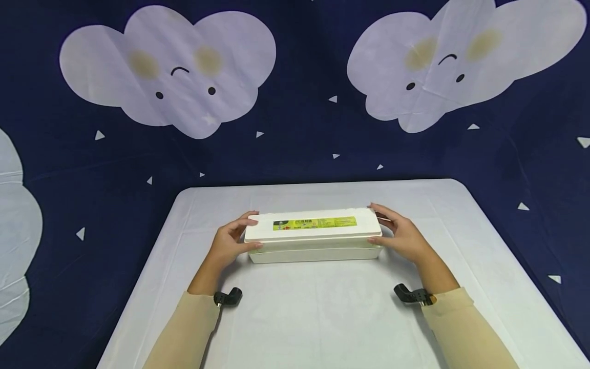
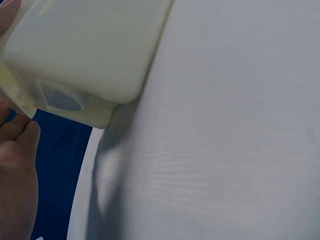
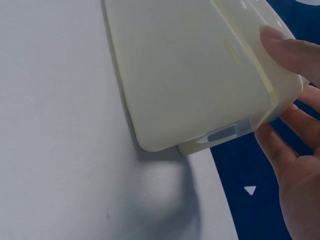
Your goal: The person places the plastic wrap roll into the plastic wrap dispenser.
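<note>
A long cream-white plastic box [image 1: 315, 254] stands on the table, its lid [image 1: 262, 233] on top. A yellow-green printed label [image 1: 315, 223] runs along the middle of the lid. My left hand [image 1: 226, 244] grips the lid's left end, thumb at the front edge and fingers toward the back. At the opposite end my right hand [image 1: 404, 238] holds the lid in the same way, with its thumb on the front side. Both wrist views show the box's end wall with an oval opening [image 3: 222, 134] below the lid. The inside of the box is hidden.
The table [image 1: 318, 318] has a white cover and rounded far corners. Behind it hangs a dark blue cloth [image 1: 304, 102] with pale clouds and small white triangles. A black wrist device [image 1: 228, 297] sits on the left wrist, and a matching one [image 1: 412, 294] on the right.
</note>
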`<state>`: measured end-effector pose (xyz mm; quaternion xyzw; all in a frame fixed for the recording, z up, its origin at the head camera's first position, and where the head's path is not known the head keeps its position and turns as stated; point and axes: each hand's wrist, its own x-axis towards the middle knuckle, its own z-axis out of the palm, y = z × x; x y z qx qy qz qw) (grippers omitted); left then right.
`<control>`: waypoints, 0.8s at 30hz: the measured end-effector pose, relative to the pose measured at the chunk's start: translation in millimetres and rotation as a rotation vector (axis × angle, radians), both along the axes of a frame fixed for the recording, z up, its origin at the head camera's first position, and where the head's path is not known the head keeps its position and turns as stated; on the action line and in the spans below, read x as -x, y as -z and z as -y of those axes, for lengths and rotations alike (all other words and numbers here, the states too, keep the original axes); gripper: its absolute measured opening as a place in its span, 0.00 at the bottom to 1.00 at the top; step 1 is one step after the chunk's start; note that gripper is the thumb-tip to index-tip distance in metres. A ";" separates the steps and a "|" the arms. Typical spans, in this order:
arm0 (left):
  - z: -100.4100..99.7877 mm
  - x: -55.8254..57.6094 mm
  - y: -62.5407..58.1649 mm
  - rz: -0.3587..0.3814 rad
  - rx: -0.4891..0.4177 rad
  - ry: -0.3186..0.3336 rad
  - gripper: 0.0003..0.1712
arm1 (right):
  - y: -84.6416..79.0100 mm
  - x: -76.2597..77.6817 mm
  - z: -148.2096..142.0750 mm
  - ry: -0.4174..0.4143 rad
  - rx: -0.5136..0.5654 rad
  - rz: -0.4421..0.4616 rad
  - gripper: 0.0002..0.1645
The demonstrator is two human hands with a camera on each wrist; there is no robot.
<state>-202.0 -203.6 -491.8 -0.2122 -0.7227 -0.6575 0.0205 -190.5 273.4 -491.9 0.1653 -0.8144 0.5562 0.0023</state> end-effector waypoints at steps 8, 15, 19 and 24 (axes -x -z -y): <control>0.1 -6.8 5.8 0.016 -0.004 0.005 0.33 | 0.9 -8.5 -0.2 -0.029 0.039 -0.039 0.57; -2.0 -12.1 6.6 -0.004 0.001 0.007 0.33 | 5.7 -15.3 -1.8 -0.013 0.026 -0.059 0.58; -0.3 -8.0 15.8 -0.011 0.014 0.001 0.34 | 7.6 -17.5 -2.8 -0.017 0.033 -0.070 0.59; 3.6 -2.0 28.4 -0.028 0.025 0.005 0.36 | 8.9 -19.3 -2.8 -0.016 0.026 -0.088 0.59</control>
